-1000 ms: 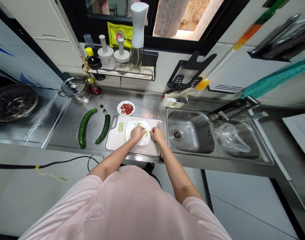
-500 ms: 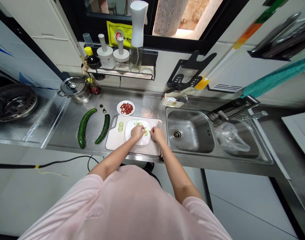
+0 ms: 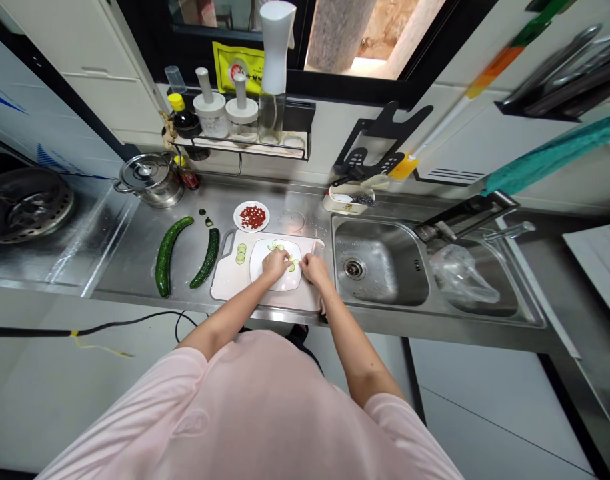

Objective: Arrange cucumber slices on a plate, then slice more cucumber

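A white squarish plate [image 3: 265,275] lies on a pale cutting board [image 3: 227,283]. Pale green cucumber slices [image 3: 293,267] are along its right side, and more lie near its top edge. Above the plate, my left hand [image 3: 275,265] has its fingers pinched at a slice. My right hand [image 3: 315,268], closed at the plate's right edge, has its fingertips at the slices too; the small pieces are partly hidden by fingers. A short row of cucumber slices [image 3: 241,253] rests on the board, left of the plate.
Left of the board lie a long cucumber [image 3: 169,257] and a cut cucumber [image 3: 205,259]. Behind are a dish of chopped red pieces [image 3: 253,217] and a steel pot [image 3: 152,180]. A sink [image 3: 385,267] is at right; a jar shelf [image 3: 245,143] hangs above.
Almost nothing differs. Both hands stay over the plate in the same pinched pose, with at most tiny finger shifts around the slices.
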### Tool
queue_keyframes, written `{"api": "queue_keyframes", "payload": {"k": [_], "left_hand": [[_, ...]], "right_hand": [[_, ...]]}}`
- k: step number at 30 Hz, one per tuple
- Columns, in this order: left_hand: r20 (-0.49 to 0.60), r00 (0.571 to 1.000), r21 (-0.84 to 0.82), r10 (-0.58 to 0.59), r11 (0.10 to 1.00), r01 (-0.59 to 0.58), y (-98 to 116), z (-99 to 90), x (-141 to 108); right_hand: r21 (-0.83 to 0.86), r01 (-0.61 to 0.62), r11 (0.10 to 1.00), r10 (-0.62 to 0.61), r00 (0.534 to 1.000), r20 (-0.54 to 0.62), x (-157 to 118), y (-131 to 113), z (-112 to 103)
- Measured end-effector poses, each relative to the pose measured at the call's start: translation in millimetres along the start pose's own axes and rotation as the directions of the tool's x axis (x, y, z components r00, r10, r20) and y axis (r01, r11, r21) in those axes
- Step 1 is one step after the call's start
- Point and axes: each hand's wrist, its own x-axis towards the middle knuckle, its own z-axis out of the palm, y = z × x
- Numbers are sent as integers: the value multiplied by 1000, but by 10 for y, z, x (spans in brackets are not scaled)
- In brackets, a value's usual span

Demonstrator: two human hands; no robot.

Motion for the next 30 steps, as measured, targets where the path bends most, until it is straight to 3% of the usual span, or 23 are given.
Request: {"api": "queue_keyframes", "payload": {"k": [11,30], "left_hand": [[-1,999,16,-43,999,43,-1,-6,12],[0,1000,35,1,999,-1,-6,-3,43]], "right_hand": [[33,-12,999,12,1000,5,-3,-2,-11],[54,-31,998,32,999,-28,7,-12,19]]}}
